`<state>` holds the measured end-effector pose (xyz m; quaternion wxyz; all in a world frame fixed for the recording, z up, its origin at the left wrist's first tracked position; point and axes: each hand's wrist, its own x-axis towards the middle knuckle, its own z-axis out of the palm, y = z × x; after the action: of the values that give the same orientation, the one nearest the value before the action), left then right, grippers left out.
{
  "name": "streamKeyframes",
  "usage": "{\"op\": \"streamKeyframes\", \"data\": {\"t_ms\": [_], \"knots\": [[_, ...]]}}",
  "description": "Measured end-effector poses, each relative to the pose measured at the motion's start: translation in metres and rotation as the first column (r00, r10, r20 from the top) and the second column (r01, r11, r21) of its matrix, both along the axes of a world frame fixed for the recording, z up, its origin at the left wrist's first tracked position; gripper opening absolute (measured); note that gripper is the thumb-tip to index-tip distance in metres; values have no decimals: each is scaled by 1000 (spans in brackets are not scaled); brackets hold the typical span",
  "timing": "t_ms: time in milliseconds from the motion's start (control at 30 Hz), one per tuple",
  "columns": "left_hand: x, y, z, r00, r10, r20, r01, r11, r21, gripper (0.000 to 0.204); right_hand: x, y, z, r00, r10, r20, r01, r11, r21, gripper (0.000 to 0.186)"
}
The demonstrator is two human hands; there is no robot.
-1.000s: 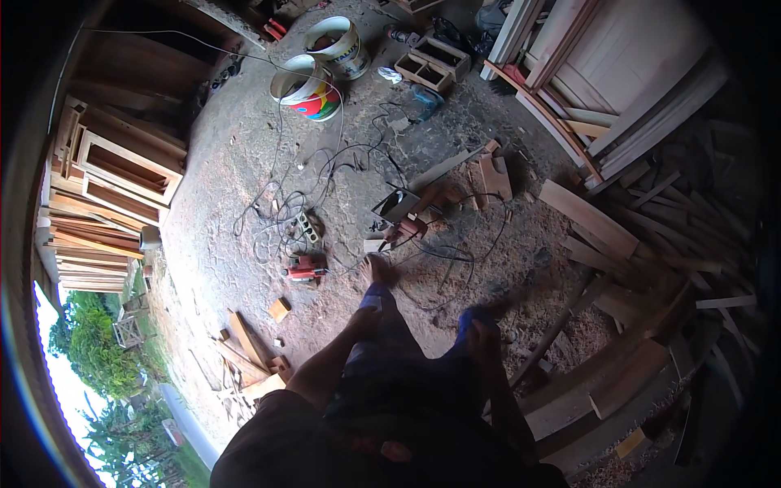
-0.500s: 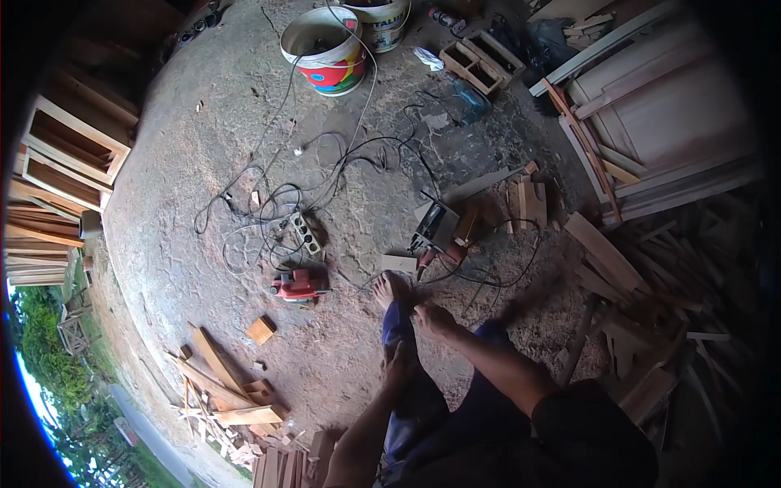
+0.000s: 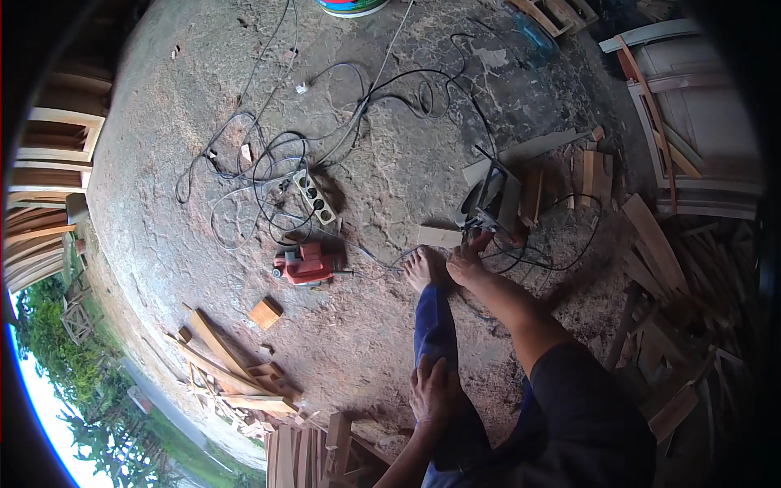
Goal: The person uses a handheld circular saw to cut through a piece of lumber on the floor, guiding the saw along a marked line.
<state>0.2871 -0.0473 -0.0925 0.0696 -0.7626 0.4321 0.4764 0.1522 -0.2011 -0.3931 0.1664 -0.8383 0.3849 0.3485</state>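
My left hand (image 3: 433,394) rests on my blue trouser leg, fingers apart over the knee. My right hand (image 3: 465,264) is stretched down beside my bare foot (image 3: 421,267), fingers closed at the lower end of a saw (image 3: 503,199) with red and dark metal parts; what they grip is unclear. A pale wood block (image 3: 439,236) lies beside that saw. To the left sit a red power planer (image 3: 305,264) and a power strip (image 3: 313,193) among tangled cords (image 3: 260,159).
Timber offcuts lie at lower left (image 3: 220,350) and right (image 3: 659,244). Wooden frames (image 3: 57,152) line the left side, panels (image 3: 691,122) lean at upper right, and a bucket (image 3: 352,8) and blue tool (image 3: 533,41) are at the top. The left opens onto greenery.
My right hand has moved from my leg down and forward to the saw. My left hand stays on my leg. The view has tilted down, shifting the buckets out toward the top.
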Motion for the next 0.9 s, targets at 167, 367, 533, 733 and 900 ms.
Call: {"op": "streamKeyframes", "data": {"t_ms": [167, 367, 533, 733, 900], "knots": [[11, -3, 2, 994, 73, 80, -74, 997, 9, 46, 29, -2, -70, 986, 11, -169, 17, 987, 160, 32], [4, -27, 2, 997, 53, -53, -55, 998, -37, 47, -72, 43, -196, 858, -438, 269, 494, 560, -665, 24], [2, -30, 3, 998, 59, 16, -59, 998, -18, 48, -30, 2, -111, 868, -494, 50, 493, 847, -200, 26], [-24, -32, 15, 999, -17, -46, 16, 999, -33, 50, -116, -53, -17, 917, -397, 28, 388, 908, 156, 31], [-26, -19, -3, 998, -57, 12, 58, 992, -116, 53, -150, -143, 223, 957, -277, 88, 253, 943, 216, 50]]}}
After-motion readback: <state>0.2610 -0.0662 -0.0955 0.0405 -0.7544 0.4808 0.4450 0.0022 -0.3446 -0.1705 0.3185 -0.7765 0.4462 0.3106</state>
